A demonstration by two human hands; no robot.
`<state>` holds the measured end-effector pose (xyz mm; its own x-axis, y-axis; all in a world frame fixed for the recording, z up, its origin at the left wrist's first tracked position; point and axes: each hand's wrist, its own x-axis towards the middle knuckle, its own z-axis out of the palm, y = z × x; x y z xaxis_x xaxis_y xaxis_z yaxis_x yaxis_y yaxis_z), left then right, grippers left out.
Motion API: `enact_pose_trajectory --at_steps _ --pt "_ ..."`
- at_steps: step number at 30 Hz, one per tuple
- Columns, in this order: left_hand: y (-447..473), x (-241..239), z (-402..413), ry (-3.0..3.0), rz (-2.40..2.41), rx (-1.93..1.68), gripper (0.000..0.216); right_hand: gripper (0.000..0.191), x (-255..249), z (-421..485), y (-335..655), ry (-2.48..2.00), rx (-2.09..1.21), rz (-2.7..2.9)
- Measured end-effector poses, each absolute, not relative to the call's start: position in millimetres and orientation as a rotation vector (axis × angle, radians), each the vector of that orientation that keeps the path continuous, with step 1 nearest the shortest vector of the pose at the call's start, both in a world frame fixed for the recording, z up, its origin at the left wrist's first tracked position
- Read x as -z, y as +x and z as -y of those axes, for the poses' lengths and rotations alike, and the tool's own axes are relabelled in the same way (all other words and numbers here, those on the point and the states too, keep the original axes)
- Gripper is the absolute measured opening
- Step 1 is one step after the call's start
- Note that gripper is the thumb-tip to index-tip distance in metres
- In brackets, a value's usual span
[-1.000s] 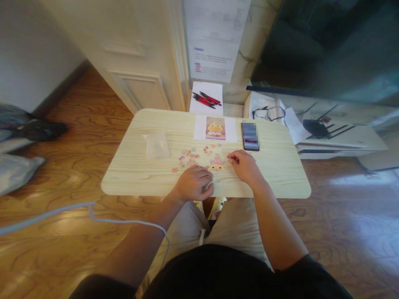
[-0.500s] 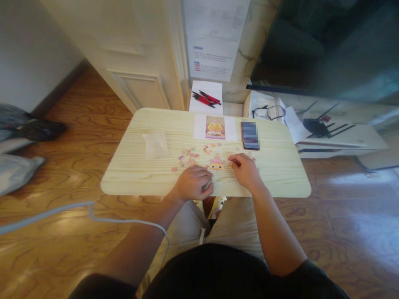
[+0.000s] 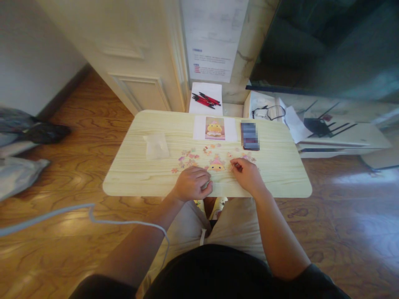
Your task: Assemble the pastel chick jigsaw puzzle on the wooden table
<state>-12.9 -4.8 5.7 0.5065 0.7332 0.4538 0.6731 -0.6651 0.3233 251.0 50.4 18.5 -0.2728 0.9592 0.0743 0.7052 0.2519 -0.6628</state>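
Observation:
A small pale wooden table (image 3: 140,174) carries loose pink and yellow puzzle pieces (image 3: 187,158) and a partly joined yellow duck cluster (image 3: 216,165). My left hand (image 3: 192,184) rests curled near the table's front edge, just left of the cluster; whether it holds anything is hidden. My right hand (image 3: 247,174) lies just right of the cluster with thumb and fingers pinched on a small puzzle piece (image 3: 237,167). A reference picture (image 3: 214,128) of the duck lies at the table's far edge.
A phone (image 3: 249,135) lies right of the picture and a clear plastic bag (image 3: 156,145) left of the pieces. Red pens (image 3: 205,99) on paper, glasses (image 3: 268,112) and a low white shelf (image 3: 343,141) stand beyond. A white cable (image 3: 93,218) crosses the wooden floor at left.
My right hand has drawn back toward me and slightly right, now pinching a small piece. My left hand has barely moved.

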Motion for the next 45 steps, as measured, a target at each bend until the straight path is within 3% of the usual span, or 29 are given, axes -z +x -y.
enact_pose_trajectory --at_steps 23,45 --pt "-9.7 -3.0 -1.7 2.607 -1.184 -0.857 0.008 0.022 -16.6 -70.8 295.9 -1.402 -0.478 1.974" --pt "-9.7 -2.2 -4.6 2.595 -1.158 -0.834 0.017 0.022 -20.9 -89.3 312.0 -1.577 -0.482 2.057"
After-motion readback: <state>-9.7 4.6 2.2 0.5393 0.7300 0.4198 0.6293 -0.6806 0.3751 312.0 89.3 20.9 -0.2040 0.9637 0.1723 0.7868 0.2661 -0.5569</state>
